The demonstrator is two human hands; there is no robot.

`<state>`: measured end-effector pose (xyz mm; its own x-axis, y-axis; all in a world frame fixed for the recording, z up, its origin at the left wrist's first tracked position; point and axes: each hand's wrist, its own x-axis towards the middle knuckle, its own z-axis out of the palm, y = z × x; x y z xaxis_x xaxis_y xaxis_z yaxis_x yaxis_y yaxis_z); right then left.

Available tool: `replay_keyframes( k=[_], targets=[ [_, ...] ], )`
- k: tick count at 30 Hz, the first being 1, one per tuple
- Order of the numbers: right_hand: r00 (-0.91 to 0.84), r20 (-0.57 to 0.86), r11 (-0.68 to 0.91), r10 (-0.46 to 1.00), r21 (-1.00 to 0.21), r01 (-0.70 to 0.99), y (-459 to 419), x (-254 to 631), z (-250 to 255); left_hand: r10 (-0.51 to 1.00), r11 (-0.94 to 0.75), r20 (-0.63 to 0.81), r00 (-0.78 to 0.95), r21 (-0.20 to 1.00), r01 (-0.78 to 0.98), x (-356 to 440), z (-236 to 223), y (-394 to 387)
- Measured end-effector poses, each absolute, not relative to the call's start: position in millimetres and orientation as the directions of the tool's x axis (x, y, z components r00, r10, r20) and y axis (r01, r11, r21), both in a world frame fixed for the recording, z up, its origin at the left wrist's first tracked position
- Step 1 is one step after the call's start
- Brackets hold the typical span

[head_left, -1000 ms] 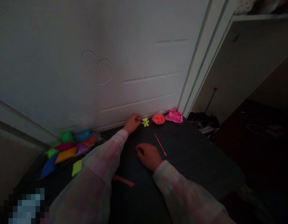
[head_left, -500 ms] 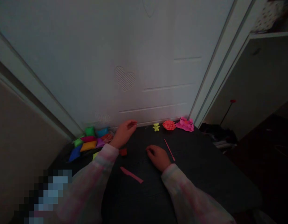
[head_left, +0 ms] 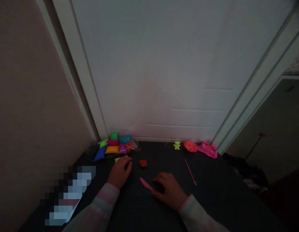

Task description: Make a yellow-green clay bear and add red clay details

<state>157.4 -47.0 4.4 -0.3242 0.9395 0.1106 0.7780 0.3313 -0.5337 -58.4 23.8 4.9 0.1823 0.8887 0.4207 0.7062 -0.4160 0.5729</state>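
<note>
My right hand rests low over the dark table, its thumb against the handle end of a pink plastic knife; fingers and thumb are apart, and the handle's end is hidden by the hand. My left hand lies to the left with curved fingers and a gap between thumb and forefinger. Just behind its fingertips a yellow packet is partly covered. Between and beyond the hands sits a small red-orange lump. A thin pink stick tool lies to the right of my right hand.
Several coloured soft packets are piled at the back left. A yellow bear figure, an orange-pink ruffled piece and a pink flower-like piece stand along the white door. A pixelated bright object lies front left.
The view has turned left. My left hand has come back from near the door to beside the yellow packet. My right hand has moved left to the pink knife, touching its handle.
</note>
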Motion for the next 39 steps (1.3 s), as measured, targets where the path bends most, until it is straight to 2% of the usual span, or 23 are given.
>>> replay_keyframes(
  k=[4,12,17,19,22,25,27,39],
  targets=[
    [-0.315,0.086,0.315,0.945,-0.488,0.814,-44.4,154.3,1.5,0.863,-0.491,0.445,0.239,0.628,0.604,-53.2,0.3,22.2],
    [0.005,0.150,0.053,0.989,-0.378,0.924,-24.7,182.5,-8.3,0.862,-0.419,0.502,0.071,0.625,0.659,-63.8,-2.0,31.6],
    [0.144,0.256,-0.064,0.956,-0.298,0.952,-19.6,171.4,-7.9,0.846,-0.382,0.533,-0.015,0.625,0.681,-67.9,-4.1,36.2],
    [0.130,0.306,-0.042,0.943,-0.279,0.960,-17.3,156.0,-5.3,0.838,-0.373,0.544,-0.039,0.624,0.687,-69.4,-3.7,36.9],
    [0.026,0.354,0.072,0.935,-0.263,0.962,-11.0,126.2,-3.3,0.824,-0.357,0.561,-0.076,0.619,0.700,-73.2,-3.6,38.0],
    [-0.109,0.374,0.207,0.921,-0.233,0.950,-1.2,100.1,-4.9,0.813,-0.341,0.573,-0.102,0.610,0.715,-76.7,-5.2,38.4],
    [-0.147,0.373,0.242,0.916,-0.220,0.945,5.9,89.8,-6.7,0.809,-0.335,0.578,-0.107,0.604,0.723,-77.8,-7.1,38.3],
    [0.030,0.366,0.102,0.930,-0.335,0.937,13.7,94.1,-3.4,0.811,-0.281,0.557,-0.178,0.638,0.717,-83.7,-10.5,40.7]
  ],
)
